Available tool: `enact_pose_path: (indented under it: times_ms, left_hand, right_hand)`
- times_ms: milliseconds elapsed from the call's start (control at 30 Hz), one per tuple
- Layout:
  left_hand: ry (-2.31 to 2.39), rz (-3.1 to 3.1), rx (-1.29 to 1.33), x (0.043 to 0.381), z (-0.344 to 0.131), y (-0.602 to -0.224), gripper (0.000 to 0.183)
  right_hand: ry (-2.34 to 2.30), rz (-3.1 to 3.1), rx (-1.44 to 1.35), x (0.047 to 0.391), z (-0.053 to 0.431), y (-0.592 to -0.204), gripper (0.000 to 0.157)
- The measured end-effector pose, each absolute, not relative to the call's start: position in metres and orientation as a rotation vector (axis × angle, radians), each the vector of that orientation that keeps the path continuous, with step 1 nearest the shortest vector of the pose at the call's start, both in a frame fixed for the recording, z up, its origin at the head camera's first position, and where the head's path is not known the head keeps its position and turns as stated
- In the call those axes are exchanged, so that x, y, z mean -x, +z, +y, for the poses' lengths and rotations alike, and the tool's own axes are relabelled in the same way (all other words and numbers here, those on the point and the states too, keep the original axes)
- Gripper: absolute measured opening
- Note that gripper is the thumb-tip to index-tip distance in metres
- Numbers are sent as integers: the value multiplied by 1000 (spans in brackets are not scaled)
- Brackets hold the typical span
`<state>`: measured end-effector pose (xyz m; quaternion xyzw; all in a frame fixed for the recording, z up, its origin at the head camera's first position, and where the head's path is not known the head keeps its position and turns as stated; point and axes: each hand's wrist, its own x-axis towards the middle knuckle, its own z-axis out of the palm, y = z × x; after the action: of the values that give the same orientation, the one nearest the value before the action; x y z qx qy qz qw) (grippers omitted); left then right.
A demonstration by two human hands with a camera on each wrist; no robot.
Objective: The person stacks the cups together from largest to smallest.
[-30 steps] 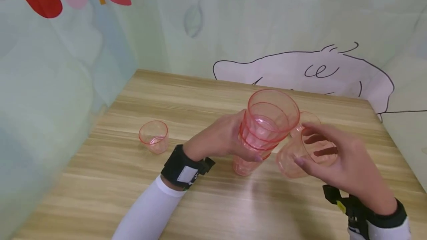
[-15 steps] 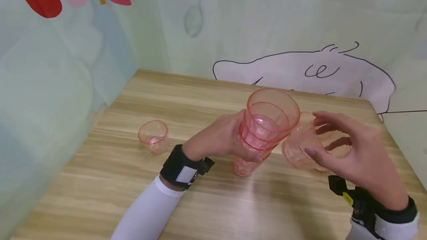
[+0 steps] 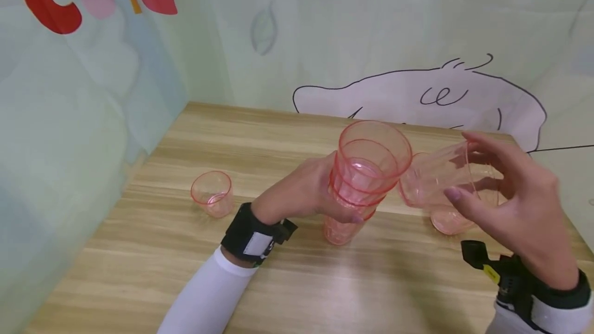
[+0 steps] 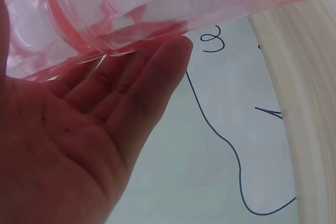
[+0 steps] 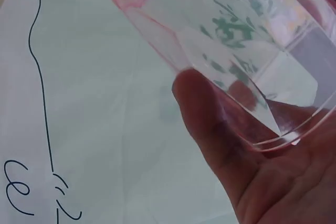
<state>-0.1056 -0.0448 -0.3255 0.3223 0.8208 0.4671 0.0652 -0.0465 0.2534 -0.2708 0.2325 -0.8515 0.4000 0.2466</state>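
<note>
My left hand (image 3: 301, 189) grips a stack of nested, see-through pink plastic cups (image 3: 366, 169), leaning with the top mouth up. In the left wrist view, the palm and fingers (image 4: 152, 87) lie along the side of that stack (image 4: 126, 24). To its right, my right hand (image 3: 524, 195) holds a single pink cup (image 3: 431, 174) between thumb and fingers, tipped nearly on its side. Its rim faces the palm and its base points left, close to the stack. The right wrist view shows the thumb (image 5: 197, 108) against this faceted cup (image 5: 231, 40).
Another pink cup (image 3: 213, 200) stands upright at the left of the wooden table (image 3: 278, 282). Below and behind the held cup, a further cup (image 3: 449, 220) is partly hidden. A printed cloth wall (image 3: 260, 81) borders the table at the back and left.
My right hand has moved up and to the right with its cup, which now lies closer to level. The left hand and the stack have barely shifted.
</note>
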Motion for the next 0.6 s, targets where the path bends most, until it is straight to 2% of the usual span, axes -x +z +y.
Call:
enact_pose_path:
  times_ms: [300, 433, 600]
  left_hand:
    - [1401, 2483, -986, 106, -45, -327, 76]
    - [1408, 2467, -976, 106, -45, -327, 75]
    - [1413, 2458, -966, 106, -45, -327, 75]
  right_hand:
    - [1233, -2176, -540, 46, 252, -270, 76]
    - [1491, -1955, -566, 48, 249, -272, 69]
    - [1478, -1817, -497, 52, 243, -276, 58]
